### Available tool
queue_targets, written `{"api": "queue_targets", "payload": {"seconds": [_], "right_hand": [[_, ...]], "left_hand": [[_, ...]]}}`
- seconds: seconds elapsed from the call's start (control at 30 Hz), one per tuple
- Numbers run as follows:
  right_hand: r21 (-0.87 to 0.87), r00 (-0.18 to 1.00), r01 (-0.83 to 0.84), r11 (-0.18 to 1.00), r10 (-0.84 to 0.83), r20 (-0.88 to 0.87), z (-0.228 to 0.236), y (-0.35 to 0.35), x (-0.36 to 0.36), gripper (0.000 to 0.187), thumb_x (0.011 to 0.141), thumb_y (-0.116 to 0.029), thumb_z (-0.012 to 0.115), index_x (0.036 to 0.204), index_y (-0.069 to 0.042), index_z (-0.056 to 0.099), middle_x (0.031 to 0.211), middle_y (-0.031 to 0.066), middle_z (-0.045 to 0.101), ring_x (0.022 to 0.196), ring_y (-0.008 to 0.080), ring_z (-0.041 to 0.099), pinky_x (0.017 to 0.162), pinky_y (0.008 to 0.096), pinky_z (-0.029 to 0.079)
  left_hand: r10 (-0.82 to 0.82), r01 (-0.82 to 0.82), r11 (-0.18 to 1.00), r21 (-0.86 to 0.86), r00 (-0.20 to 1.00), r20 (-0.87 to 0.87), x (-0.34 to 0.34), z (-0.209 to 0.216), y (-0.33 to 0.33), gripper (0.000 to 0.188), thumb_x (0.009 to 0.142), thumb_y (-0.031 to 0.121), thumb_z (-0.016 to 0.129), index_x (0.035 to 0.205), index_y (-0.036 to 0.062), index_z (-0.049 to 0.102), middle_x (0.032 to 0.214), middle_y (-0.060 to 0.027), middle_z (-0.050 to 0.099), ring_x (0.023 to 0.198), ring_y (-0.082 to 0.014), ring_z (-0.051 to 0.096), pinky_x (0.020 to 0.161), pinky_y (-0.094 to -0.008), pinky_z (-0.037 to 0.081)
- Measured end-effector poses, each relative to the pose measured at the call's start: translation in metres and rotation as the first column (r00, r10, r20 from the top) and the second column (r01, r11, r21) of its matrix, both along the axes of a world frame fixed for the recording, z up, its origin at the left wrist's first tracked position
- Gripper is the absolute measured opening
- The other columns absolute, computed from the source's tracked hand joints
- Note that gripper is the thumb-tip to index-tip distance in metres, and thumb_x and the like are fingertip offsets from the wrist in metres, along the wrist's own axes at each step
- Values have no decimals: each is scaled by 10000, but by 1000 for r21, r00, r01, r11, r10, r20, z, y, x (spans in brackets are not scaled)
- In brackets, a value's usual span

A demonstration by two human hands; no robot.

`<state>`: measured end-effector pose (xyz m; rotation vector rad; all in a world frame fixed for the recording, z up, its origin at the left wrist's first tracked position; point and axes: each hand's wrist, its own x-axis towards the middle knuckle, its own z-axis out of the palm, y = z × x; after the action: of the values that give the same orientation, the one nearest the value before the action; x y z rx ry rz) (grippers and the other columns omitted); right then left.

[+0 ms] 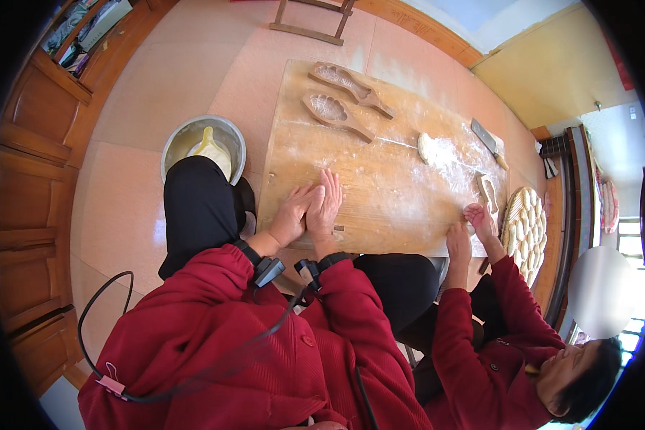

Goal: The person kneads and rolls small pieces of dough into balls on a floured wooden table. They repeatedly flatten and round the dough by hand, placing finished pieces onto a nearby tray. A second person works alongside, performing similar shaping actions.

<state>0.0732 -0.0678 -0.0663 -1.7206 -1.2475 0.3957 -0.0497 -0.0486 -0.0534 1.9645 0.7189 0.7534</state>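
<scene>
Both hands meet palm to palm over the near edge of the floured wooden tabletop (pixel 380 193): my left hand (pixel 294 213) presses flat against my right hand (pixel 325 204), fingers stretched forward and closed together. Whatever sits between the palms is hidden, so I cannot tell if a piece of dough is there; I judge it likely, as a lump of dough (pixel 425 147) lies further out on the board in a patch of flour. Such dough would be soft, light and a little tacky, easy to squash out of shape, so I would take it with flat palms and gentle, even pressure rather than pinching fingertips. Two carved wooden moulds (pixel 340 97) with handles lie at the far side, stiff and hard, best lifted by those handles. Beside my left knee stands a metal bowl (pixel 183 137) with a pale scoop in it. Another person's hands (pixel 469 229) work at the board's right end, near a round tray of shaped pieces (pixel 527 229).
</scene>
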Motion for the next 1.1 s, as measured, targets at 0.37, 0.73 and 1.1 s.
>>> {"api": "queue_targets", "payload": {"seconds": [0.37, 0.73, 1.1], "right_hand": [[-80, 990, -105, 991, 97, -102, 11, 16, 20, 509, 1055, -339, 269, 1427, -52, 463, 1483, 196, 437, 1460, 344, 256, 1190, 468, 119], [-158, 950, 196, 968, -147, 274, -2, 24, 25, 523, 1026, -357, 347, 1440, -53, 447, 1524, 195, 375, 1465, 377, 225, 1187, 517, 112], [-145, 968, 127, 981, -90, 236, 9, -16, 8, 494, 1025, -310, 362, 1407, -17, 475, 1519, 200, 379, 1463, 379, 231, 1180, 526, 118]], "left_hand": [[196, -127, 965, 229, 928, -315, 1, 10, 2, 689, 814, 127, 660, 1456, 78, 415, 1487, -149, 437, 1441, -414, 270, 1165, -568, 157], [309, -212, 936, 282, 880, -360, 7, 13, 4, 742, 803, 213, 693, 1467, 70, 394, 1537, -122, 370, 1460, -348, 254, 1164, -563, 174], [80, 16, 963, 268, 937, -341, 6, 9, -5, 668, 837, 161, 616, 1465, 79, 405, 1516, -147, 401, 1434, -386, 298, 1152, -584, 189]]}}
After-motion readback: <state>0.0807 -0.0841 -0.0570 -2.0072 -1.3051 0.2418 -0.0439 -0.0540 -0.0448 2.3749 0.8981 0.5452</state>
